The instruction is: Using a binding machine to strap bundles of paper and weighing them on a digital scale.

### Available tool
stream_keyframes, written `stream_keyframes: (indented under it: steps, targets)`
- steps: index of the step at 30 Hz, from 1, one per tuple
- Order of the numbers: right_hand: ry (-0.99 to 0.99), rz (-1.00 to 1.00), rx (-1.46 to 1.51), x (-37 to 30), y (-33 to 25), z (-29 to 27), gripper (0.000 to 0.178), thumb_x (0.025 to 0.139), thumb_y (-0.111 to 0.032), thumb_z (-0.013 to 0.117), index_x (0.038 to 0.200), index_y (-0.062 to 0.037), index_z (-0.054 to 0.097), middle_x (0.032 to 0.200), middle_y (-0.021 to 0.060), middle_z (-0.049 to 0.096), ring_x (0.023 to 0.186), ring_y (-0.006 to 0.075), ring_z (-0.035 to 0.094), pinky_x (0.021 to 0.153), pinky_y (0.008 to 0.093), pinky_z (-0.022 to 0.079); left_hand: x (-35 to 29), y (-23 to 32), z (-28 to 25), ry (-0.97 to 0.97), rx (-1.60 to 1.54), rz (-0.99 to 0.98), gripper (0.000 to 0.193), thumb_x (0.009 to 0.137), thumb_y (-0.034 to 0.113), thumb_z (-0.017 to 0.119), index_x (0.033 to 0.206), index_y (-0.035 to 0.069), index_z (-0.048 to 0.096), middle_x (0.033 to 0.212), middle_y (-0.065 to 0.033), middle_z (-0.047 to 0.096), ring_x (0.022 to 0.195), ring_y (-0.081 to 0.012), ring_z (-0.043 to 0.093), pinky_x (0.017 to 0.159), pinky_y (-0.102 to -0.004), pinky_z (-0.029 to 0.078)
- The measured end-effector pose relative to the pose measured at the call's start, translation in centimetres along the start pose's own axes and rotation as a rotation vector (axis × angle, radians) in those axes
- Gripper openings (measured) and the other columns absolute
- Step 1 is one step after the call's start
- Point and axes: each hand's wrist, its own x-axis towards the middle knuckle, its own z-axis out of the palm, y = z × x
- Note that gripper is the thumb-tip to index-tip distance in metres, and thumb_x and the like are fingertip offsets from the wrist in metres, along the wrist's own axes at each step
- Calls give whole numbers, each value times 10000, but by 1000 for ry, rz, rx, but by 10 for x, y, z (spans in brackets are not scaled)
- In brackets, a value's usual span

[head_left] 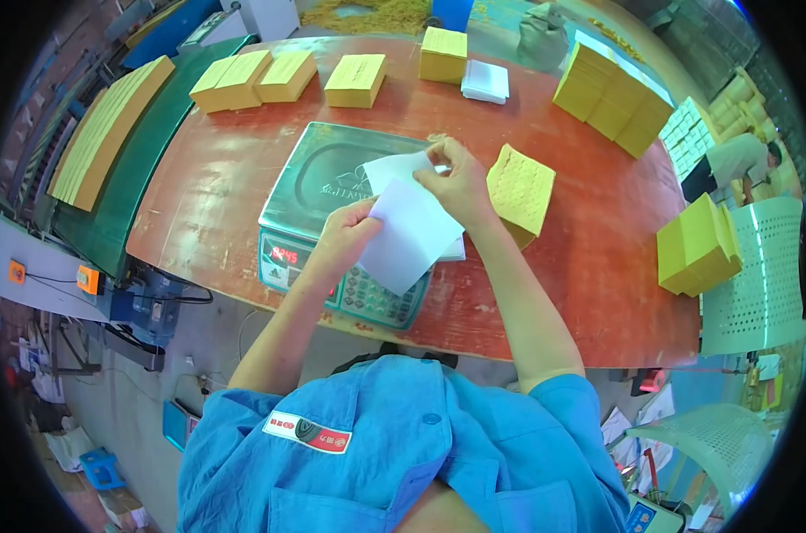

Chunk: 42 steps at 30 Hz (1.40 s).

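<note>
Separating, apparently; next move likely calls for steady pinches. Left hand (344, 236): clamped on nearer white sheet (412, 238), over 3 o'clock side of scale (309, 182); lower corner toward 6, long axis roughly 1-to-7. Right hand (457, 185): pinching farther white sheet (397, 167). Toward 2 o'clock: yellow stack (521, 191).

The left of 2 head-worn fisheye cameras looks steeply down over the wearer's blue shirt (394, 449) at 6 o'clock and faces 12 o'clock across the red table (589, 284), close above the left hand (345, 233) and right hand (457, 182), mid-dial.
</note>
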Motion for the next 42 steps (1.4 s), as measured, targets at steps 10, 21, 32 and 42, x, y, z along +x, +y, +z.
stream_keyframes:
  steps: [10,21,32,42]
  targets:
    - [454,-152,-5,-82,-9,-80,80,884,-55,630,929,-4,588,780,133,627,715,210,630,643,329,483,-7,17,3,140,46,68,274,900,77,603,1152,-26,624,987,-32,621,955,-113,556,882,-275,428]
    - [936,340,-367,-258,107,-359,146,877,-134,620,841,-10,554,688,164,561,621,223,574,578,365,440,80,108,286,-482,-74,35,416,806,-53,513,1222,-22,513,1100,-120,624,1049,-189,592,931,-318,456]
    - [828,397,-540,-275,153,-414,170,873,-163,616,797,-54,510,708,166,582,667,380,600,566,473,453,269,120,674,-479,29,52,807,845,-52,565,1534,182,214,1091,-127,613,887,-179,622,678,-315,492]
    - [855,345,-510,-276,151,-424,126,859,-129,630,816,-60,533,713,139,589,661,351,609,568,455,467,294,83,726,-391,354,171,683,776,-92,567,1428,55,424,995,-139,644,618,-174,622,459,-306,485]
